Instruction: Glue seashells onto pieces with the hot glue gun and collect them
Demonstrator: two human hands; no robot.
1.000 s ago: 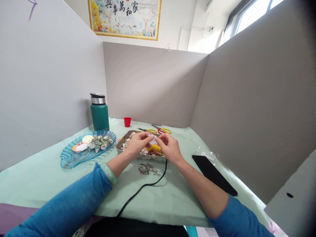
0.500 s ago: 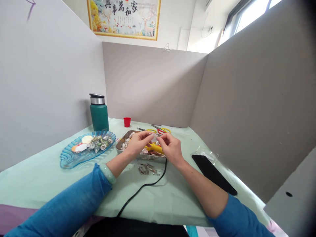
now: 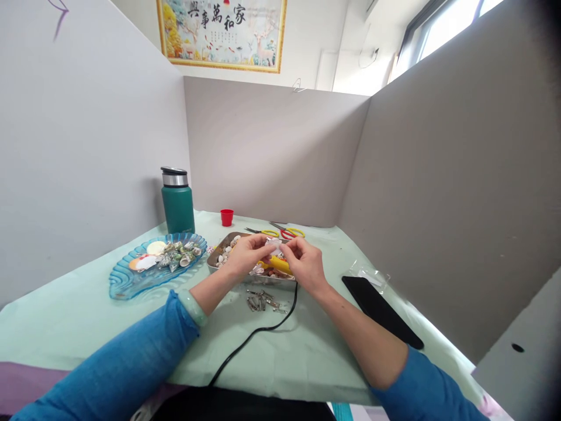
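Between my two hands is a small whitish, partly see-through piece (image 3: 275, 247), too small to name. My left hand (image 3: 248, 255) pinches its left side, and my right hand (image 3: 305, 264) pinches its right side. Both hands are over a metal tray (image 3: 252, 279) of small shells (image 3: 225, 252). Inside the tray lies a yellow tool (image 3: 280, 265), partly hidden by my hands; a black cord (image 3: 258, 330) runs from the tray toward the table's front edge. Several small metal clips (image 3: 264, 300) are heaped on the cloth in front of the tray.
A blue shell-shaped plate (image 3: 125, 285) with shells is on the left, a green bottle (image 3: 177, 207) behind it. At the back are a red cup (image 3: 227, 217) and two pairs of scissors (image 3: 293, 233). A black flat object (image 3: 381, 311) and clear bag (image 3: 370, 275) lie right. Partitions enclose the table.
The whitish piece shows wider and flatter between my fingertips than before. My hands stay in nearly the same place; the whole view has shifted slightly.
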